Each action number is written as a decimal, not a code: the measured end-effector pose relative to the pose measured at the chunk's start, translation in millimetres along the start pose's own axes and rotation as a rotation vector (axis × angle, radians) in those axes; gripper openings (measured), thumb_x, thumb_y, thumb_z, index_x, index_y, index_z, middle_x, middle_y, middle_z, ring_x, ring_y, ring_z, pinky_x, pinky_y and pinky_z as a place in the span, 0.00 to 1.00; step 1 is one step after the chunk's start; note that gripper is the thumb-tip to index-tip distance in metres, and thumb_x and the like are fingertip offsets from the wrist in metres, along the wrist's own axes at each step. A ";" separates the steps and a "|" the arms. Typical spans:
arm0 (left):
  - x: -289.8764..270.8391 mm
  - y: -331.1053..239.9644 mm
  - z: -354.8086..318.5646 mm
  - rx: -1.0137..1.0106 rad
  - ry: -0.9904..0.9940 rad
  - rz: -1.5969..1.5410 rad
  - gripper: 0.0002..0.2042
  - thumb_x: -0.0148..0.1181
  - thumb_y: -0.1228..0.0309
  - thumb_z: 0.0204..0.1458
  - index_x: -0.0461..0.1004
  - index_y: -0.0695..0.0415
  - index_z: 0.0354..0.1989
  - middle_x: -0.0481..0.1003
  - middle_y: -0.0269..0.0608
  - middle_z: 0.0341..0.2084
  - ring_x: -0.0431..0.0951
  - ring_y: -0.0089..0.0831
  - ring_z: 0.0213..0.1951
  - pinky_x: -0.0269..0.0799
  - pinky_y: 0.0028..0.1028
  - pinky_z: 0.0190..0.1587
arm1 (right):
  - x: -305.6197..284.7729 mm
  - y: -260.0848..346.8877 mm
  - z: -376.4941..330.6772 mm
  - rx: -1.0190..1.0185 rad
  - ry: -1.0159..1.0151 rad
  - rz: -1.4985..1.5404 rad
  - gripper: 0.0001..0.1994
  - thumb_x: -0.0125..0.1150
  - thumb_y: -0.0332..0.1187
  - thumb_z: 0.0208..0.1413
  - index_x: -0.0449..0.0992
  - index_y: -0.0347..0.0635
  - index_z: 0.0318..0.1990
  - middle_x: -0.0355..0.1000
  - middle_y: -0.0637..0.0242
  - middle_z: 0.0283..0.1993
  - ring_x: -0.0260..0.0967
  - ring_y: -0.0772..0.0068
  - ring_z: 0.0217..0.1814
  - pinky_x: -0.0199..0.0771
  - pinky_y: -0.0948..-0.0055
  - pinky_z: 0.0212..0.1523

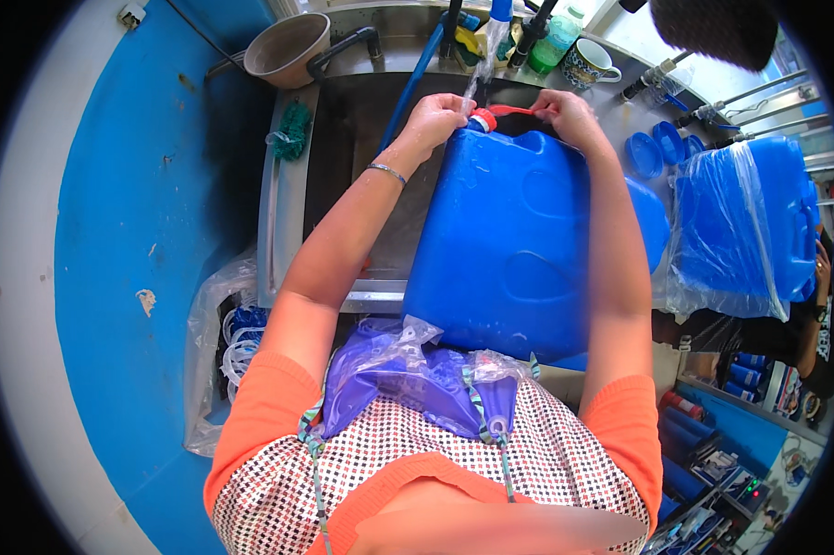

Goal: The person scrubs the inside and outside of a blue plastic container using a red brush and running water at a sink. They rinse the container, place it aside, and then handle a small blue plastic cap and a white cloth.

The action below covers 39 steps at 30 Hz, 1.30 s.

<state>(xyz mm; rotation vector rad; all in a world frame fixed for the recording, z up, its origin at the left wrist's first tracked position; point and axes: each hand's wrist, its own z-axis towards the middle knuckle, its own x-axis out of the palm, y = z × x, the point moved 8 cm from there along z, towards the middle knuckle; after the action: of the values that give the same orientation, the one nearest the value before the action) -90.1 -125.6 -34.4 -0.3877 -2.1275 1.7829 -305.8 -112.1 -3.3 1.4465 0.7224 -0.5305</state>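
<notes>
The blue jerrycan [505, 231] overhangs the sink's near rim [371, 297]; wet and smooth, it could slide if left unbraced. The right hand's [565, 117] grip pinches a red strip [511, 110], which could slip near the running water [473, 88]; whether the left hand's [435, 122] grip pinches the red cap [484, 119], I cannot tell.

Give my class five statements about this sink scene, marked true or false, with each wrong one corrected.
1. The large jug is blue. True.
2. The left hand holds the thin red item. False: the right hand holds the thin red item; the left hand is beside the jug's neck.
3. A patterned mug stands beyond the sink. True.
4. A bracelet circles the right wrist. False: the bracelet is on the left wrist.
5. A bowl sits at upper left. True.
</notes>
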 end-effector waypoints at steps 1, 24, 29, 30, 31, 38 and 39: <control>-0.1 1.8 0.1 -0.018 -0.004 0.005 0.15 0.56 0.81 0.46 0.78 0.63 0.43 0.79 0.40 0.38 0.75 0.25 0.41 0.69 0.25 0.46 | -0.4 0.7 -0.2 -0.010 -0.016 0.045 0.05 0.65 0.27 0.51 0.80 0.44 0.37 0.70 0.70 0.24 0.65 0.76 0.28 0.67 0.72 0.31; 7.1 12.3 2.7 -0.083 0.009 -0.013 0.16 0.54 0.81 0.50 0.75 0.64 0.50 0.78 0.40 0.38 0.77 0.23 0.36 0.72 0.23 0.43 | 1.7 14.8 -2.5 0.059 -0.033 -0.121 0.06 0.63 0.38 0.55 0.81 0.56 0.38 0.79 0.68 0.37 0.74 0.62 0.45 0.60 0.55 0.50; 7.7 16.0 1.3 -0.095 0.054 0.032 0.18 0.54 0.81 0.52 0.72 0.65 0.53 0.78 0.43 0.41 0.78 0.26 0.40 0.73 0.23 0.46 | -0.7 24.2 -1.3 0.003 -0.077 -0.233 0.05 0.63 0.28 0.51 0.81 0.50 0.36 0.77 0.67 0.33 0.72 0.71 0.38 0.66 0.67 0.38; 7.3 14.4 0.6 -0.050 0.029 0.025 0.18 0.54 0.81 0.52 0.72 0.65 0.53 0.78 0.43 0.41 0.78 0.26 0.40 0.73 0.23 0.46 | -3.8 30.1 -2.0 -0.051 -0.116 -0.053 0.05 0.63 0.25 0.50 0.81 0.47 0.35 0.77 0.65 0.31 0.71 0.73 0.35 0.68 0.72 0.32; 6.6 13.1 -0.5 -0.008 0.004 0.019 0.18 0.53 0.81 0.52 0.72 0.65 0.54 0.78 0.44 0.41 0.78 0.26 0.40 0.73 0.23 0.46 | -1.4 29.0 -2.6 -0.006 -0.079 -0.085 0.06 0.63 0.27 0.51 0.81 0.50 0.35 0.77 0.66 0.32 0.73 0.72 0.36 0.65 0.67 0.37; -0.7 17.7 -4.5 0.080 -0.138 -0.065 0.20 0.58 0.80 0.47 0.71 0.67 0.52 0.77 0.42 0.38 0.77 0.27 0.39 0.73 0.25 0.44 | -4.0 52.0 -12.0 -0.079 -0.087 -0.274 0.08 0.61 0.35 0.55 0.84 0.53 0.39 0.80 0.65 0.34 0.76 0.60 0.39 0.70 0.66 0.46; -0.7 18.9 -4.3 0.064 -0.131 -0.036 0.22 0.58 0.78 0.48 0.69 0.66 0.55 0.77 0.44 0.40 0.76 0.27 0.41 0.72 0.26 0.45 | -5.3 52.8 -12.3 -0.072 -0.110 -0.397 0.08 0.61 0.34 0.54 0.84 0.53 0.39 0.80 0.65 0.34 0.76 0.60 0.39 0.70 0.66 0.46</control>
<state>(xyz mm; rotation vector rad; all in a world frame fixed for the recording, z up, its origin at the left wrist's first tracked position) -87.8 -118.7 -52.4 -0.2207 -2.1424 1.8983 -273.0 -96.5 37.3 1.2002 0.9367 -0.8730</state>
